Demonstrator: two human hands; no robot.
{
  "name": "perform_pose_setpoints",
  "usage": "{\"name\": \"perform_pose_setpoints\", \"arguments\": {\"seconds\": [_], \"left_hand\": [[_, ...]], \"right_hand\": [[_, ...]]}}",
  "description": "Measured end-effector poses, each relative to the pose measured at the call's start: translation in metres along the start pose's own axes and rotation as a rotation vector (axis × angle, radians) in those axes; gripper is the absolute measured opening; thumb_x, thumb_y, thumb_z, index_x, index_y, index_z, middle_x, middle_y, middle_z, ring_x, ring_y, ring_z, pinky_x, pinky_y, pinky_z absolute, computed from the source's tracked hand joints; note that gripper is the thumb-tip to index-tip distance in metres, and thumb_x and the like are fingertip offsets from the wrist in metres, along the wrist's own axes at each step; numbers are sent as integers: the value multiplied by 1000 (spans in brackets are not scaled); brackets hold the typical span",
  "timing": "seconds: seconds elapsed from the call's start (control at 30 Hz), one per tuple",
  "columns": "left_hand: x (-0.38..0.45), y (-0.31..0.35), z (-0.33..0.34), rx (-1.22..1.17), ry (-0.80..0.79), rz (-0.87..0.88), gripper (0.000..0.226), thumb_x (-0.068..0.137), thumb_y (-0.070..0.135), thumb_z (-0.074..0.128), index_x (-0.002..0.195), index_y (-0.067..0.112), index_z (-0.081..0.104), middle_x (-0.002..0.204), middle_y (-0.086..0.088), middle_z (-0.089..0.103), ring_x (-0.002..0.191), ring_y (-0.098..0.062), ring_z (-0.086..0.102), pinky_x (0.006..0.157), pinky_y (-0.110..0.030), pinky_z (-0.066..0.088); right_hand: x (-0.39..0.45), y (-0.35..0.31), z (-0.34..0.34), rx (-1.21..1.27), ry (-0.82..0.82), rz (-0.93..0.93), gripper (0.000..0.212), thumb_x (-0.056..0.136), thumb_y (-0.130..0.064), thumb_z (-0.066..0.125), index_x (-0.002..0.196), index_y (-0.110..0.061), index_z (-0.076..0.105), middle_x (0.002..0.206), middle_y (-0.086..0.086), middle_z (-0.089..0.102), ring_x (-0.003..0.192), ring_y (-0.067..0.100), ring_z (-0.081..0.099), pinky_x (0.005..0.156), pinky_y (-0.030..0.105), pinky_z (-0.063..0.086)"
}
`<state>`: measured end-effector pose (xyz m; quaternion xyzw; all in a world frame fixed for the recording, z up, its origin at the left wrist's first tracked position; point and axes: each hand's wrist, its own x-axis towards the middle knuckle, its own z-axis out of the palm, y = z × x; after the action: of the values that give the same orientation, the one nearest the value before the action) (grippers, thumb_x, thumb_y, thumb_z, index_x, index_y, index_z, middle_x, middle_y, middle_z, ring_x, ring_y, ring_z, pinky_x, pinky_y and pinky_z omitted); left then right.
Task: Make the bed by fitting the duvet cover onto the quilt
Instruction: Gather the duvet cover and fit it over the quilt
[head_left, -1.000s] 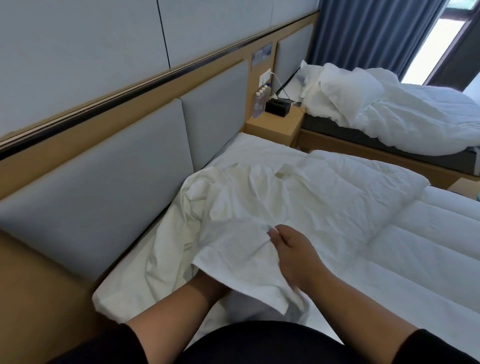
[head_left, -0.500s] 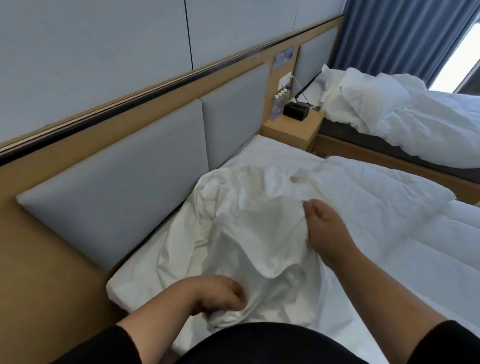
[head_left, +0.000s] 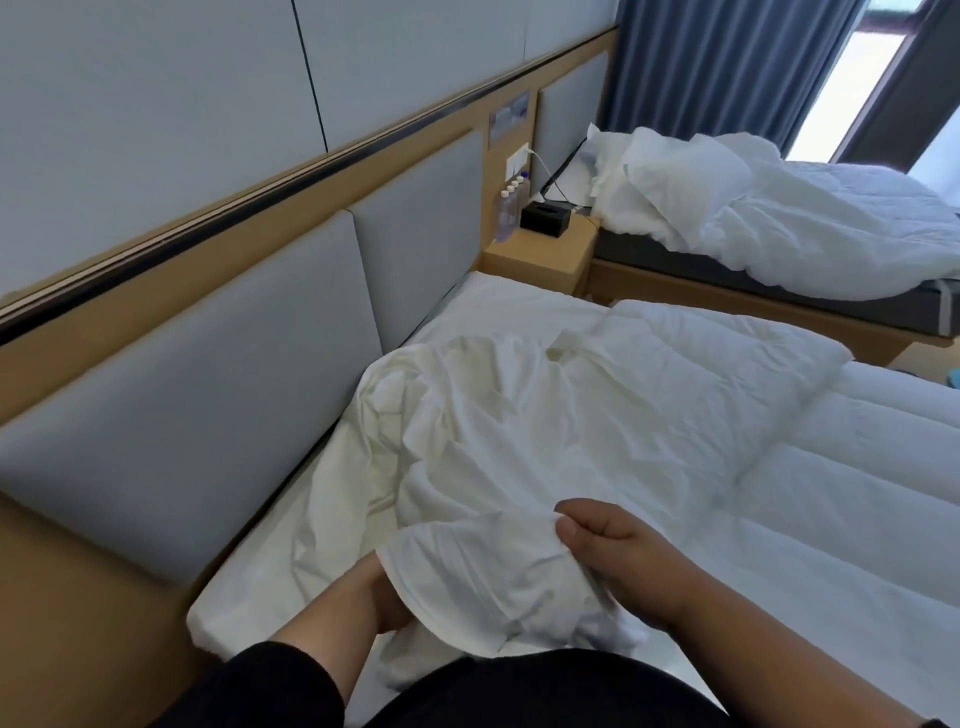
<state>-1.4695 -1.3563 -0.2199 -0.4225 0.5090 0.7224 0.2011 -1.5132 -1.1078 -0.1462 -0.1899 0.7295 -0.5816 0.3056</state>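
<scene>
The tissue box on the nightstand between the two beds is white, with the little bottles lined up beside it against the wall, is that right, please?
Not quite: the tissue box is black, not white, as the head view shows. The rest holds: it sits on the wooden nightstand between the two beds, with the small bottles lined up beside it against the wall.

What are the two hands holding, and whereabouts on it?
Both hold the duvet cover at its near, bunched end: the right hand pinches a fold from the right, and the left hand grips it from below, fingers hidden.
</scene>
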Motion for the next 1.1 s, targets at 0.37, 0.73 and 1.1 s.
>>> {"name": "perform_pose_setpoints", "arguments": {"seconds": [0.37,0.73,1.1], "left_hand": [[-45,220,49,-82,450,1033,23,95,8,51,112,13,63,99,1,62,97,-21,59,68,-8,44],[-63,167,145,793,-569,938,39,107,15,45,143,29,44,128,2,66,111,-11,64,98,-26,50],[-35,13,81,881,-373,631,29,106,19,45,116,44,55,108,42,62,95,29,52,90,-7,43]], "right_hand": [[-4,7,10,-11,200,122,50,104,-23,50,55,-27,40,58,-10,34,52,6,30,55,20,30],[-6,14,7,214,364,100,35,98,-36,56,75,-10,53,72,5,46,68,18,44,69,33,40],[5,19,-2,247,628,91,39,107,-30,45,76,-11,58,75,-3,59,75,14,56,73,28,47]]}}
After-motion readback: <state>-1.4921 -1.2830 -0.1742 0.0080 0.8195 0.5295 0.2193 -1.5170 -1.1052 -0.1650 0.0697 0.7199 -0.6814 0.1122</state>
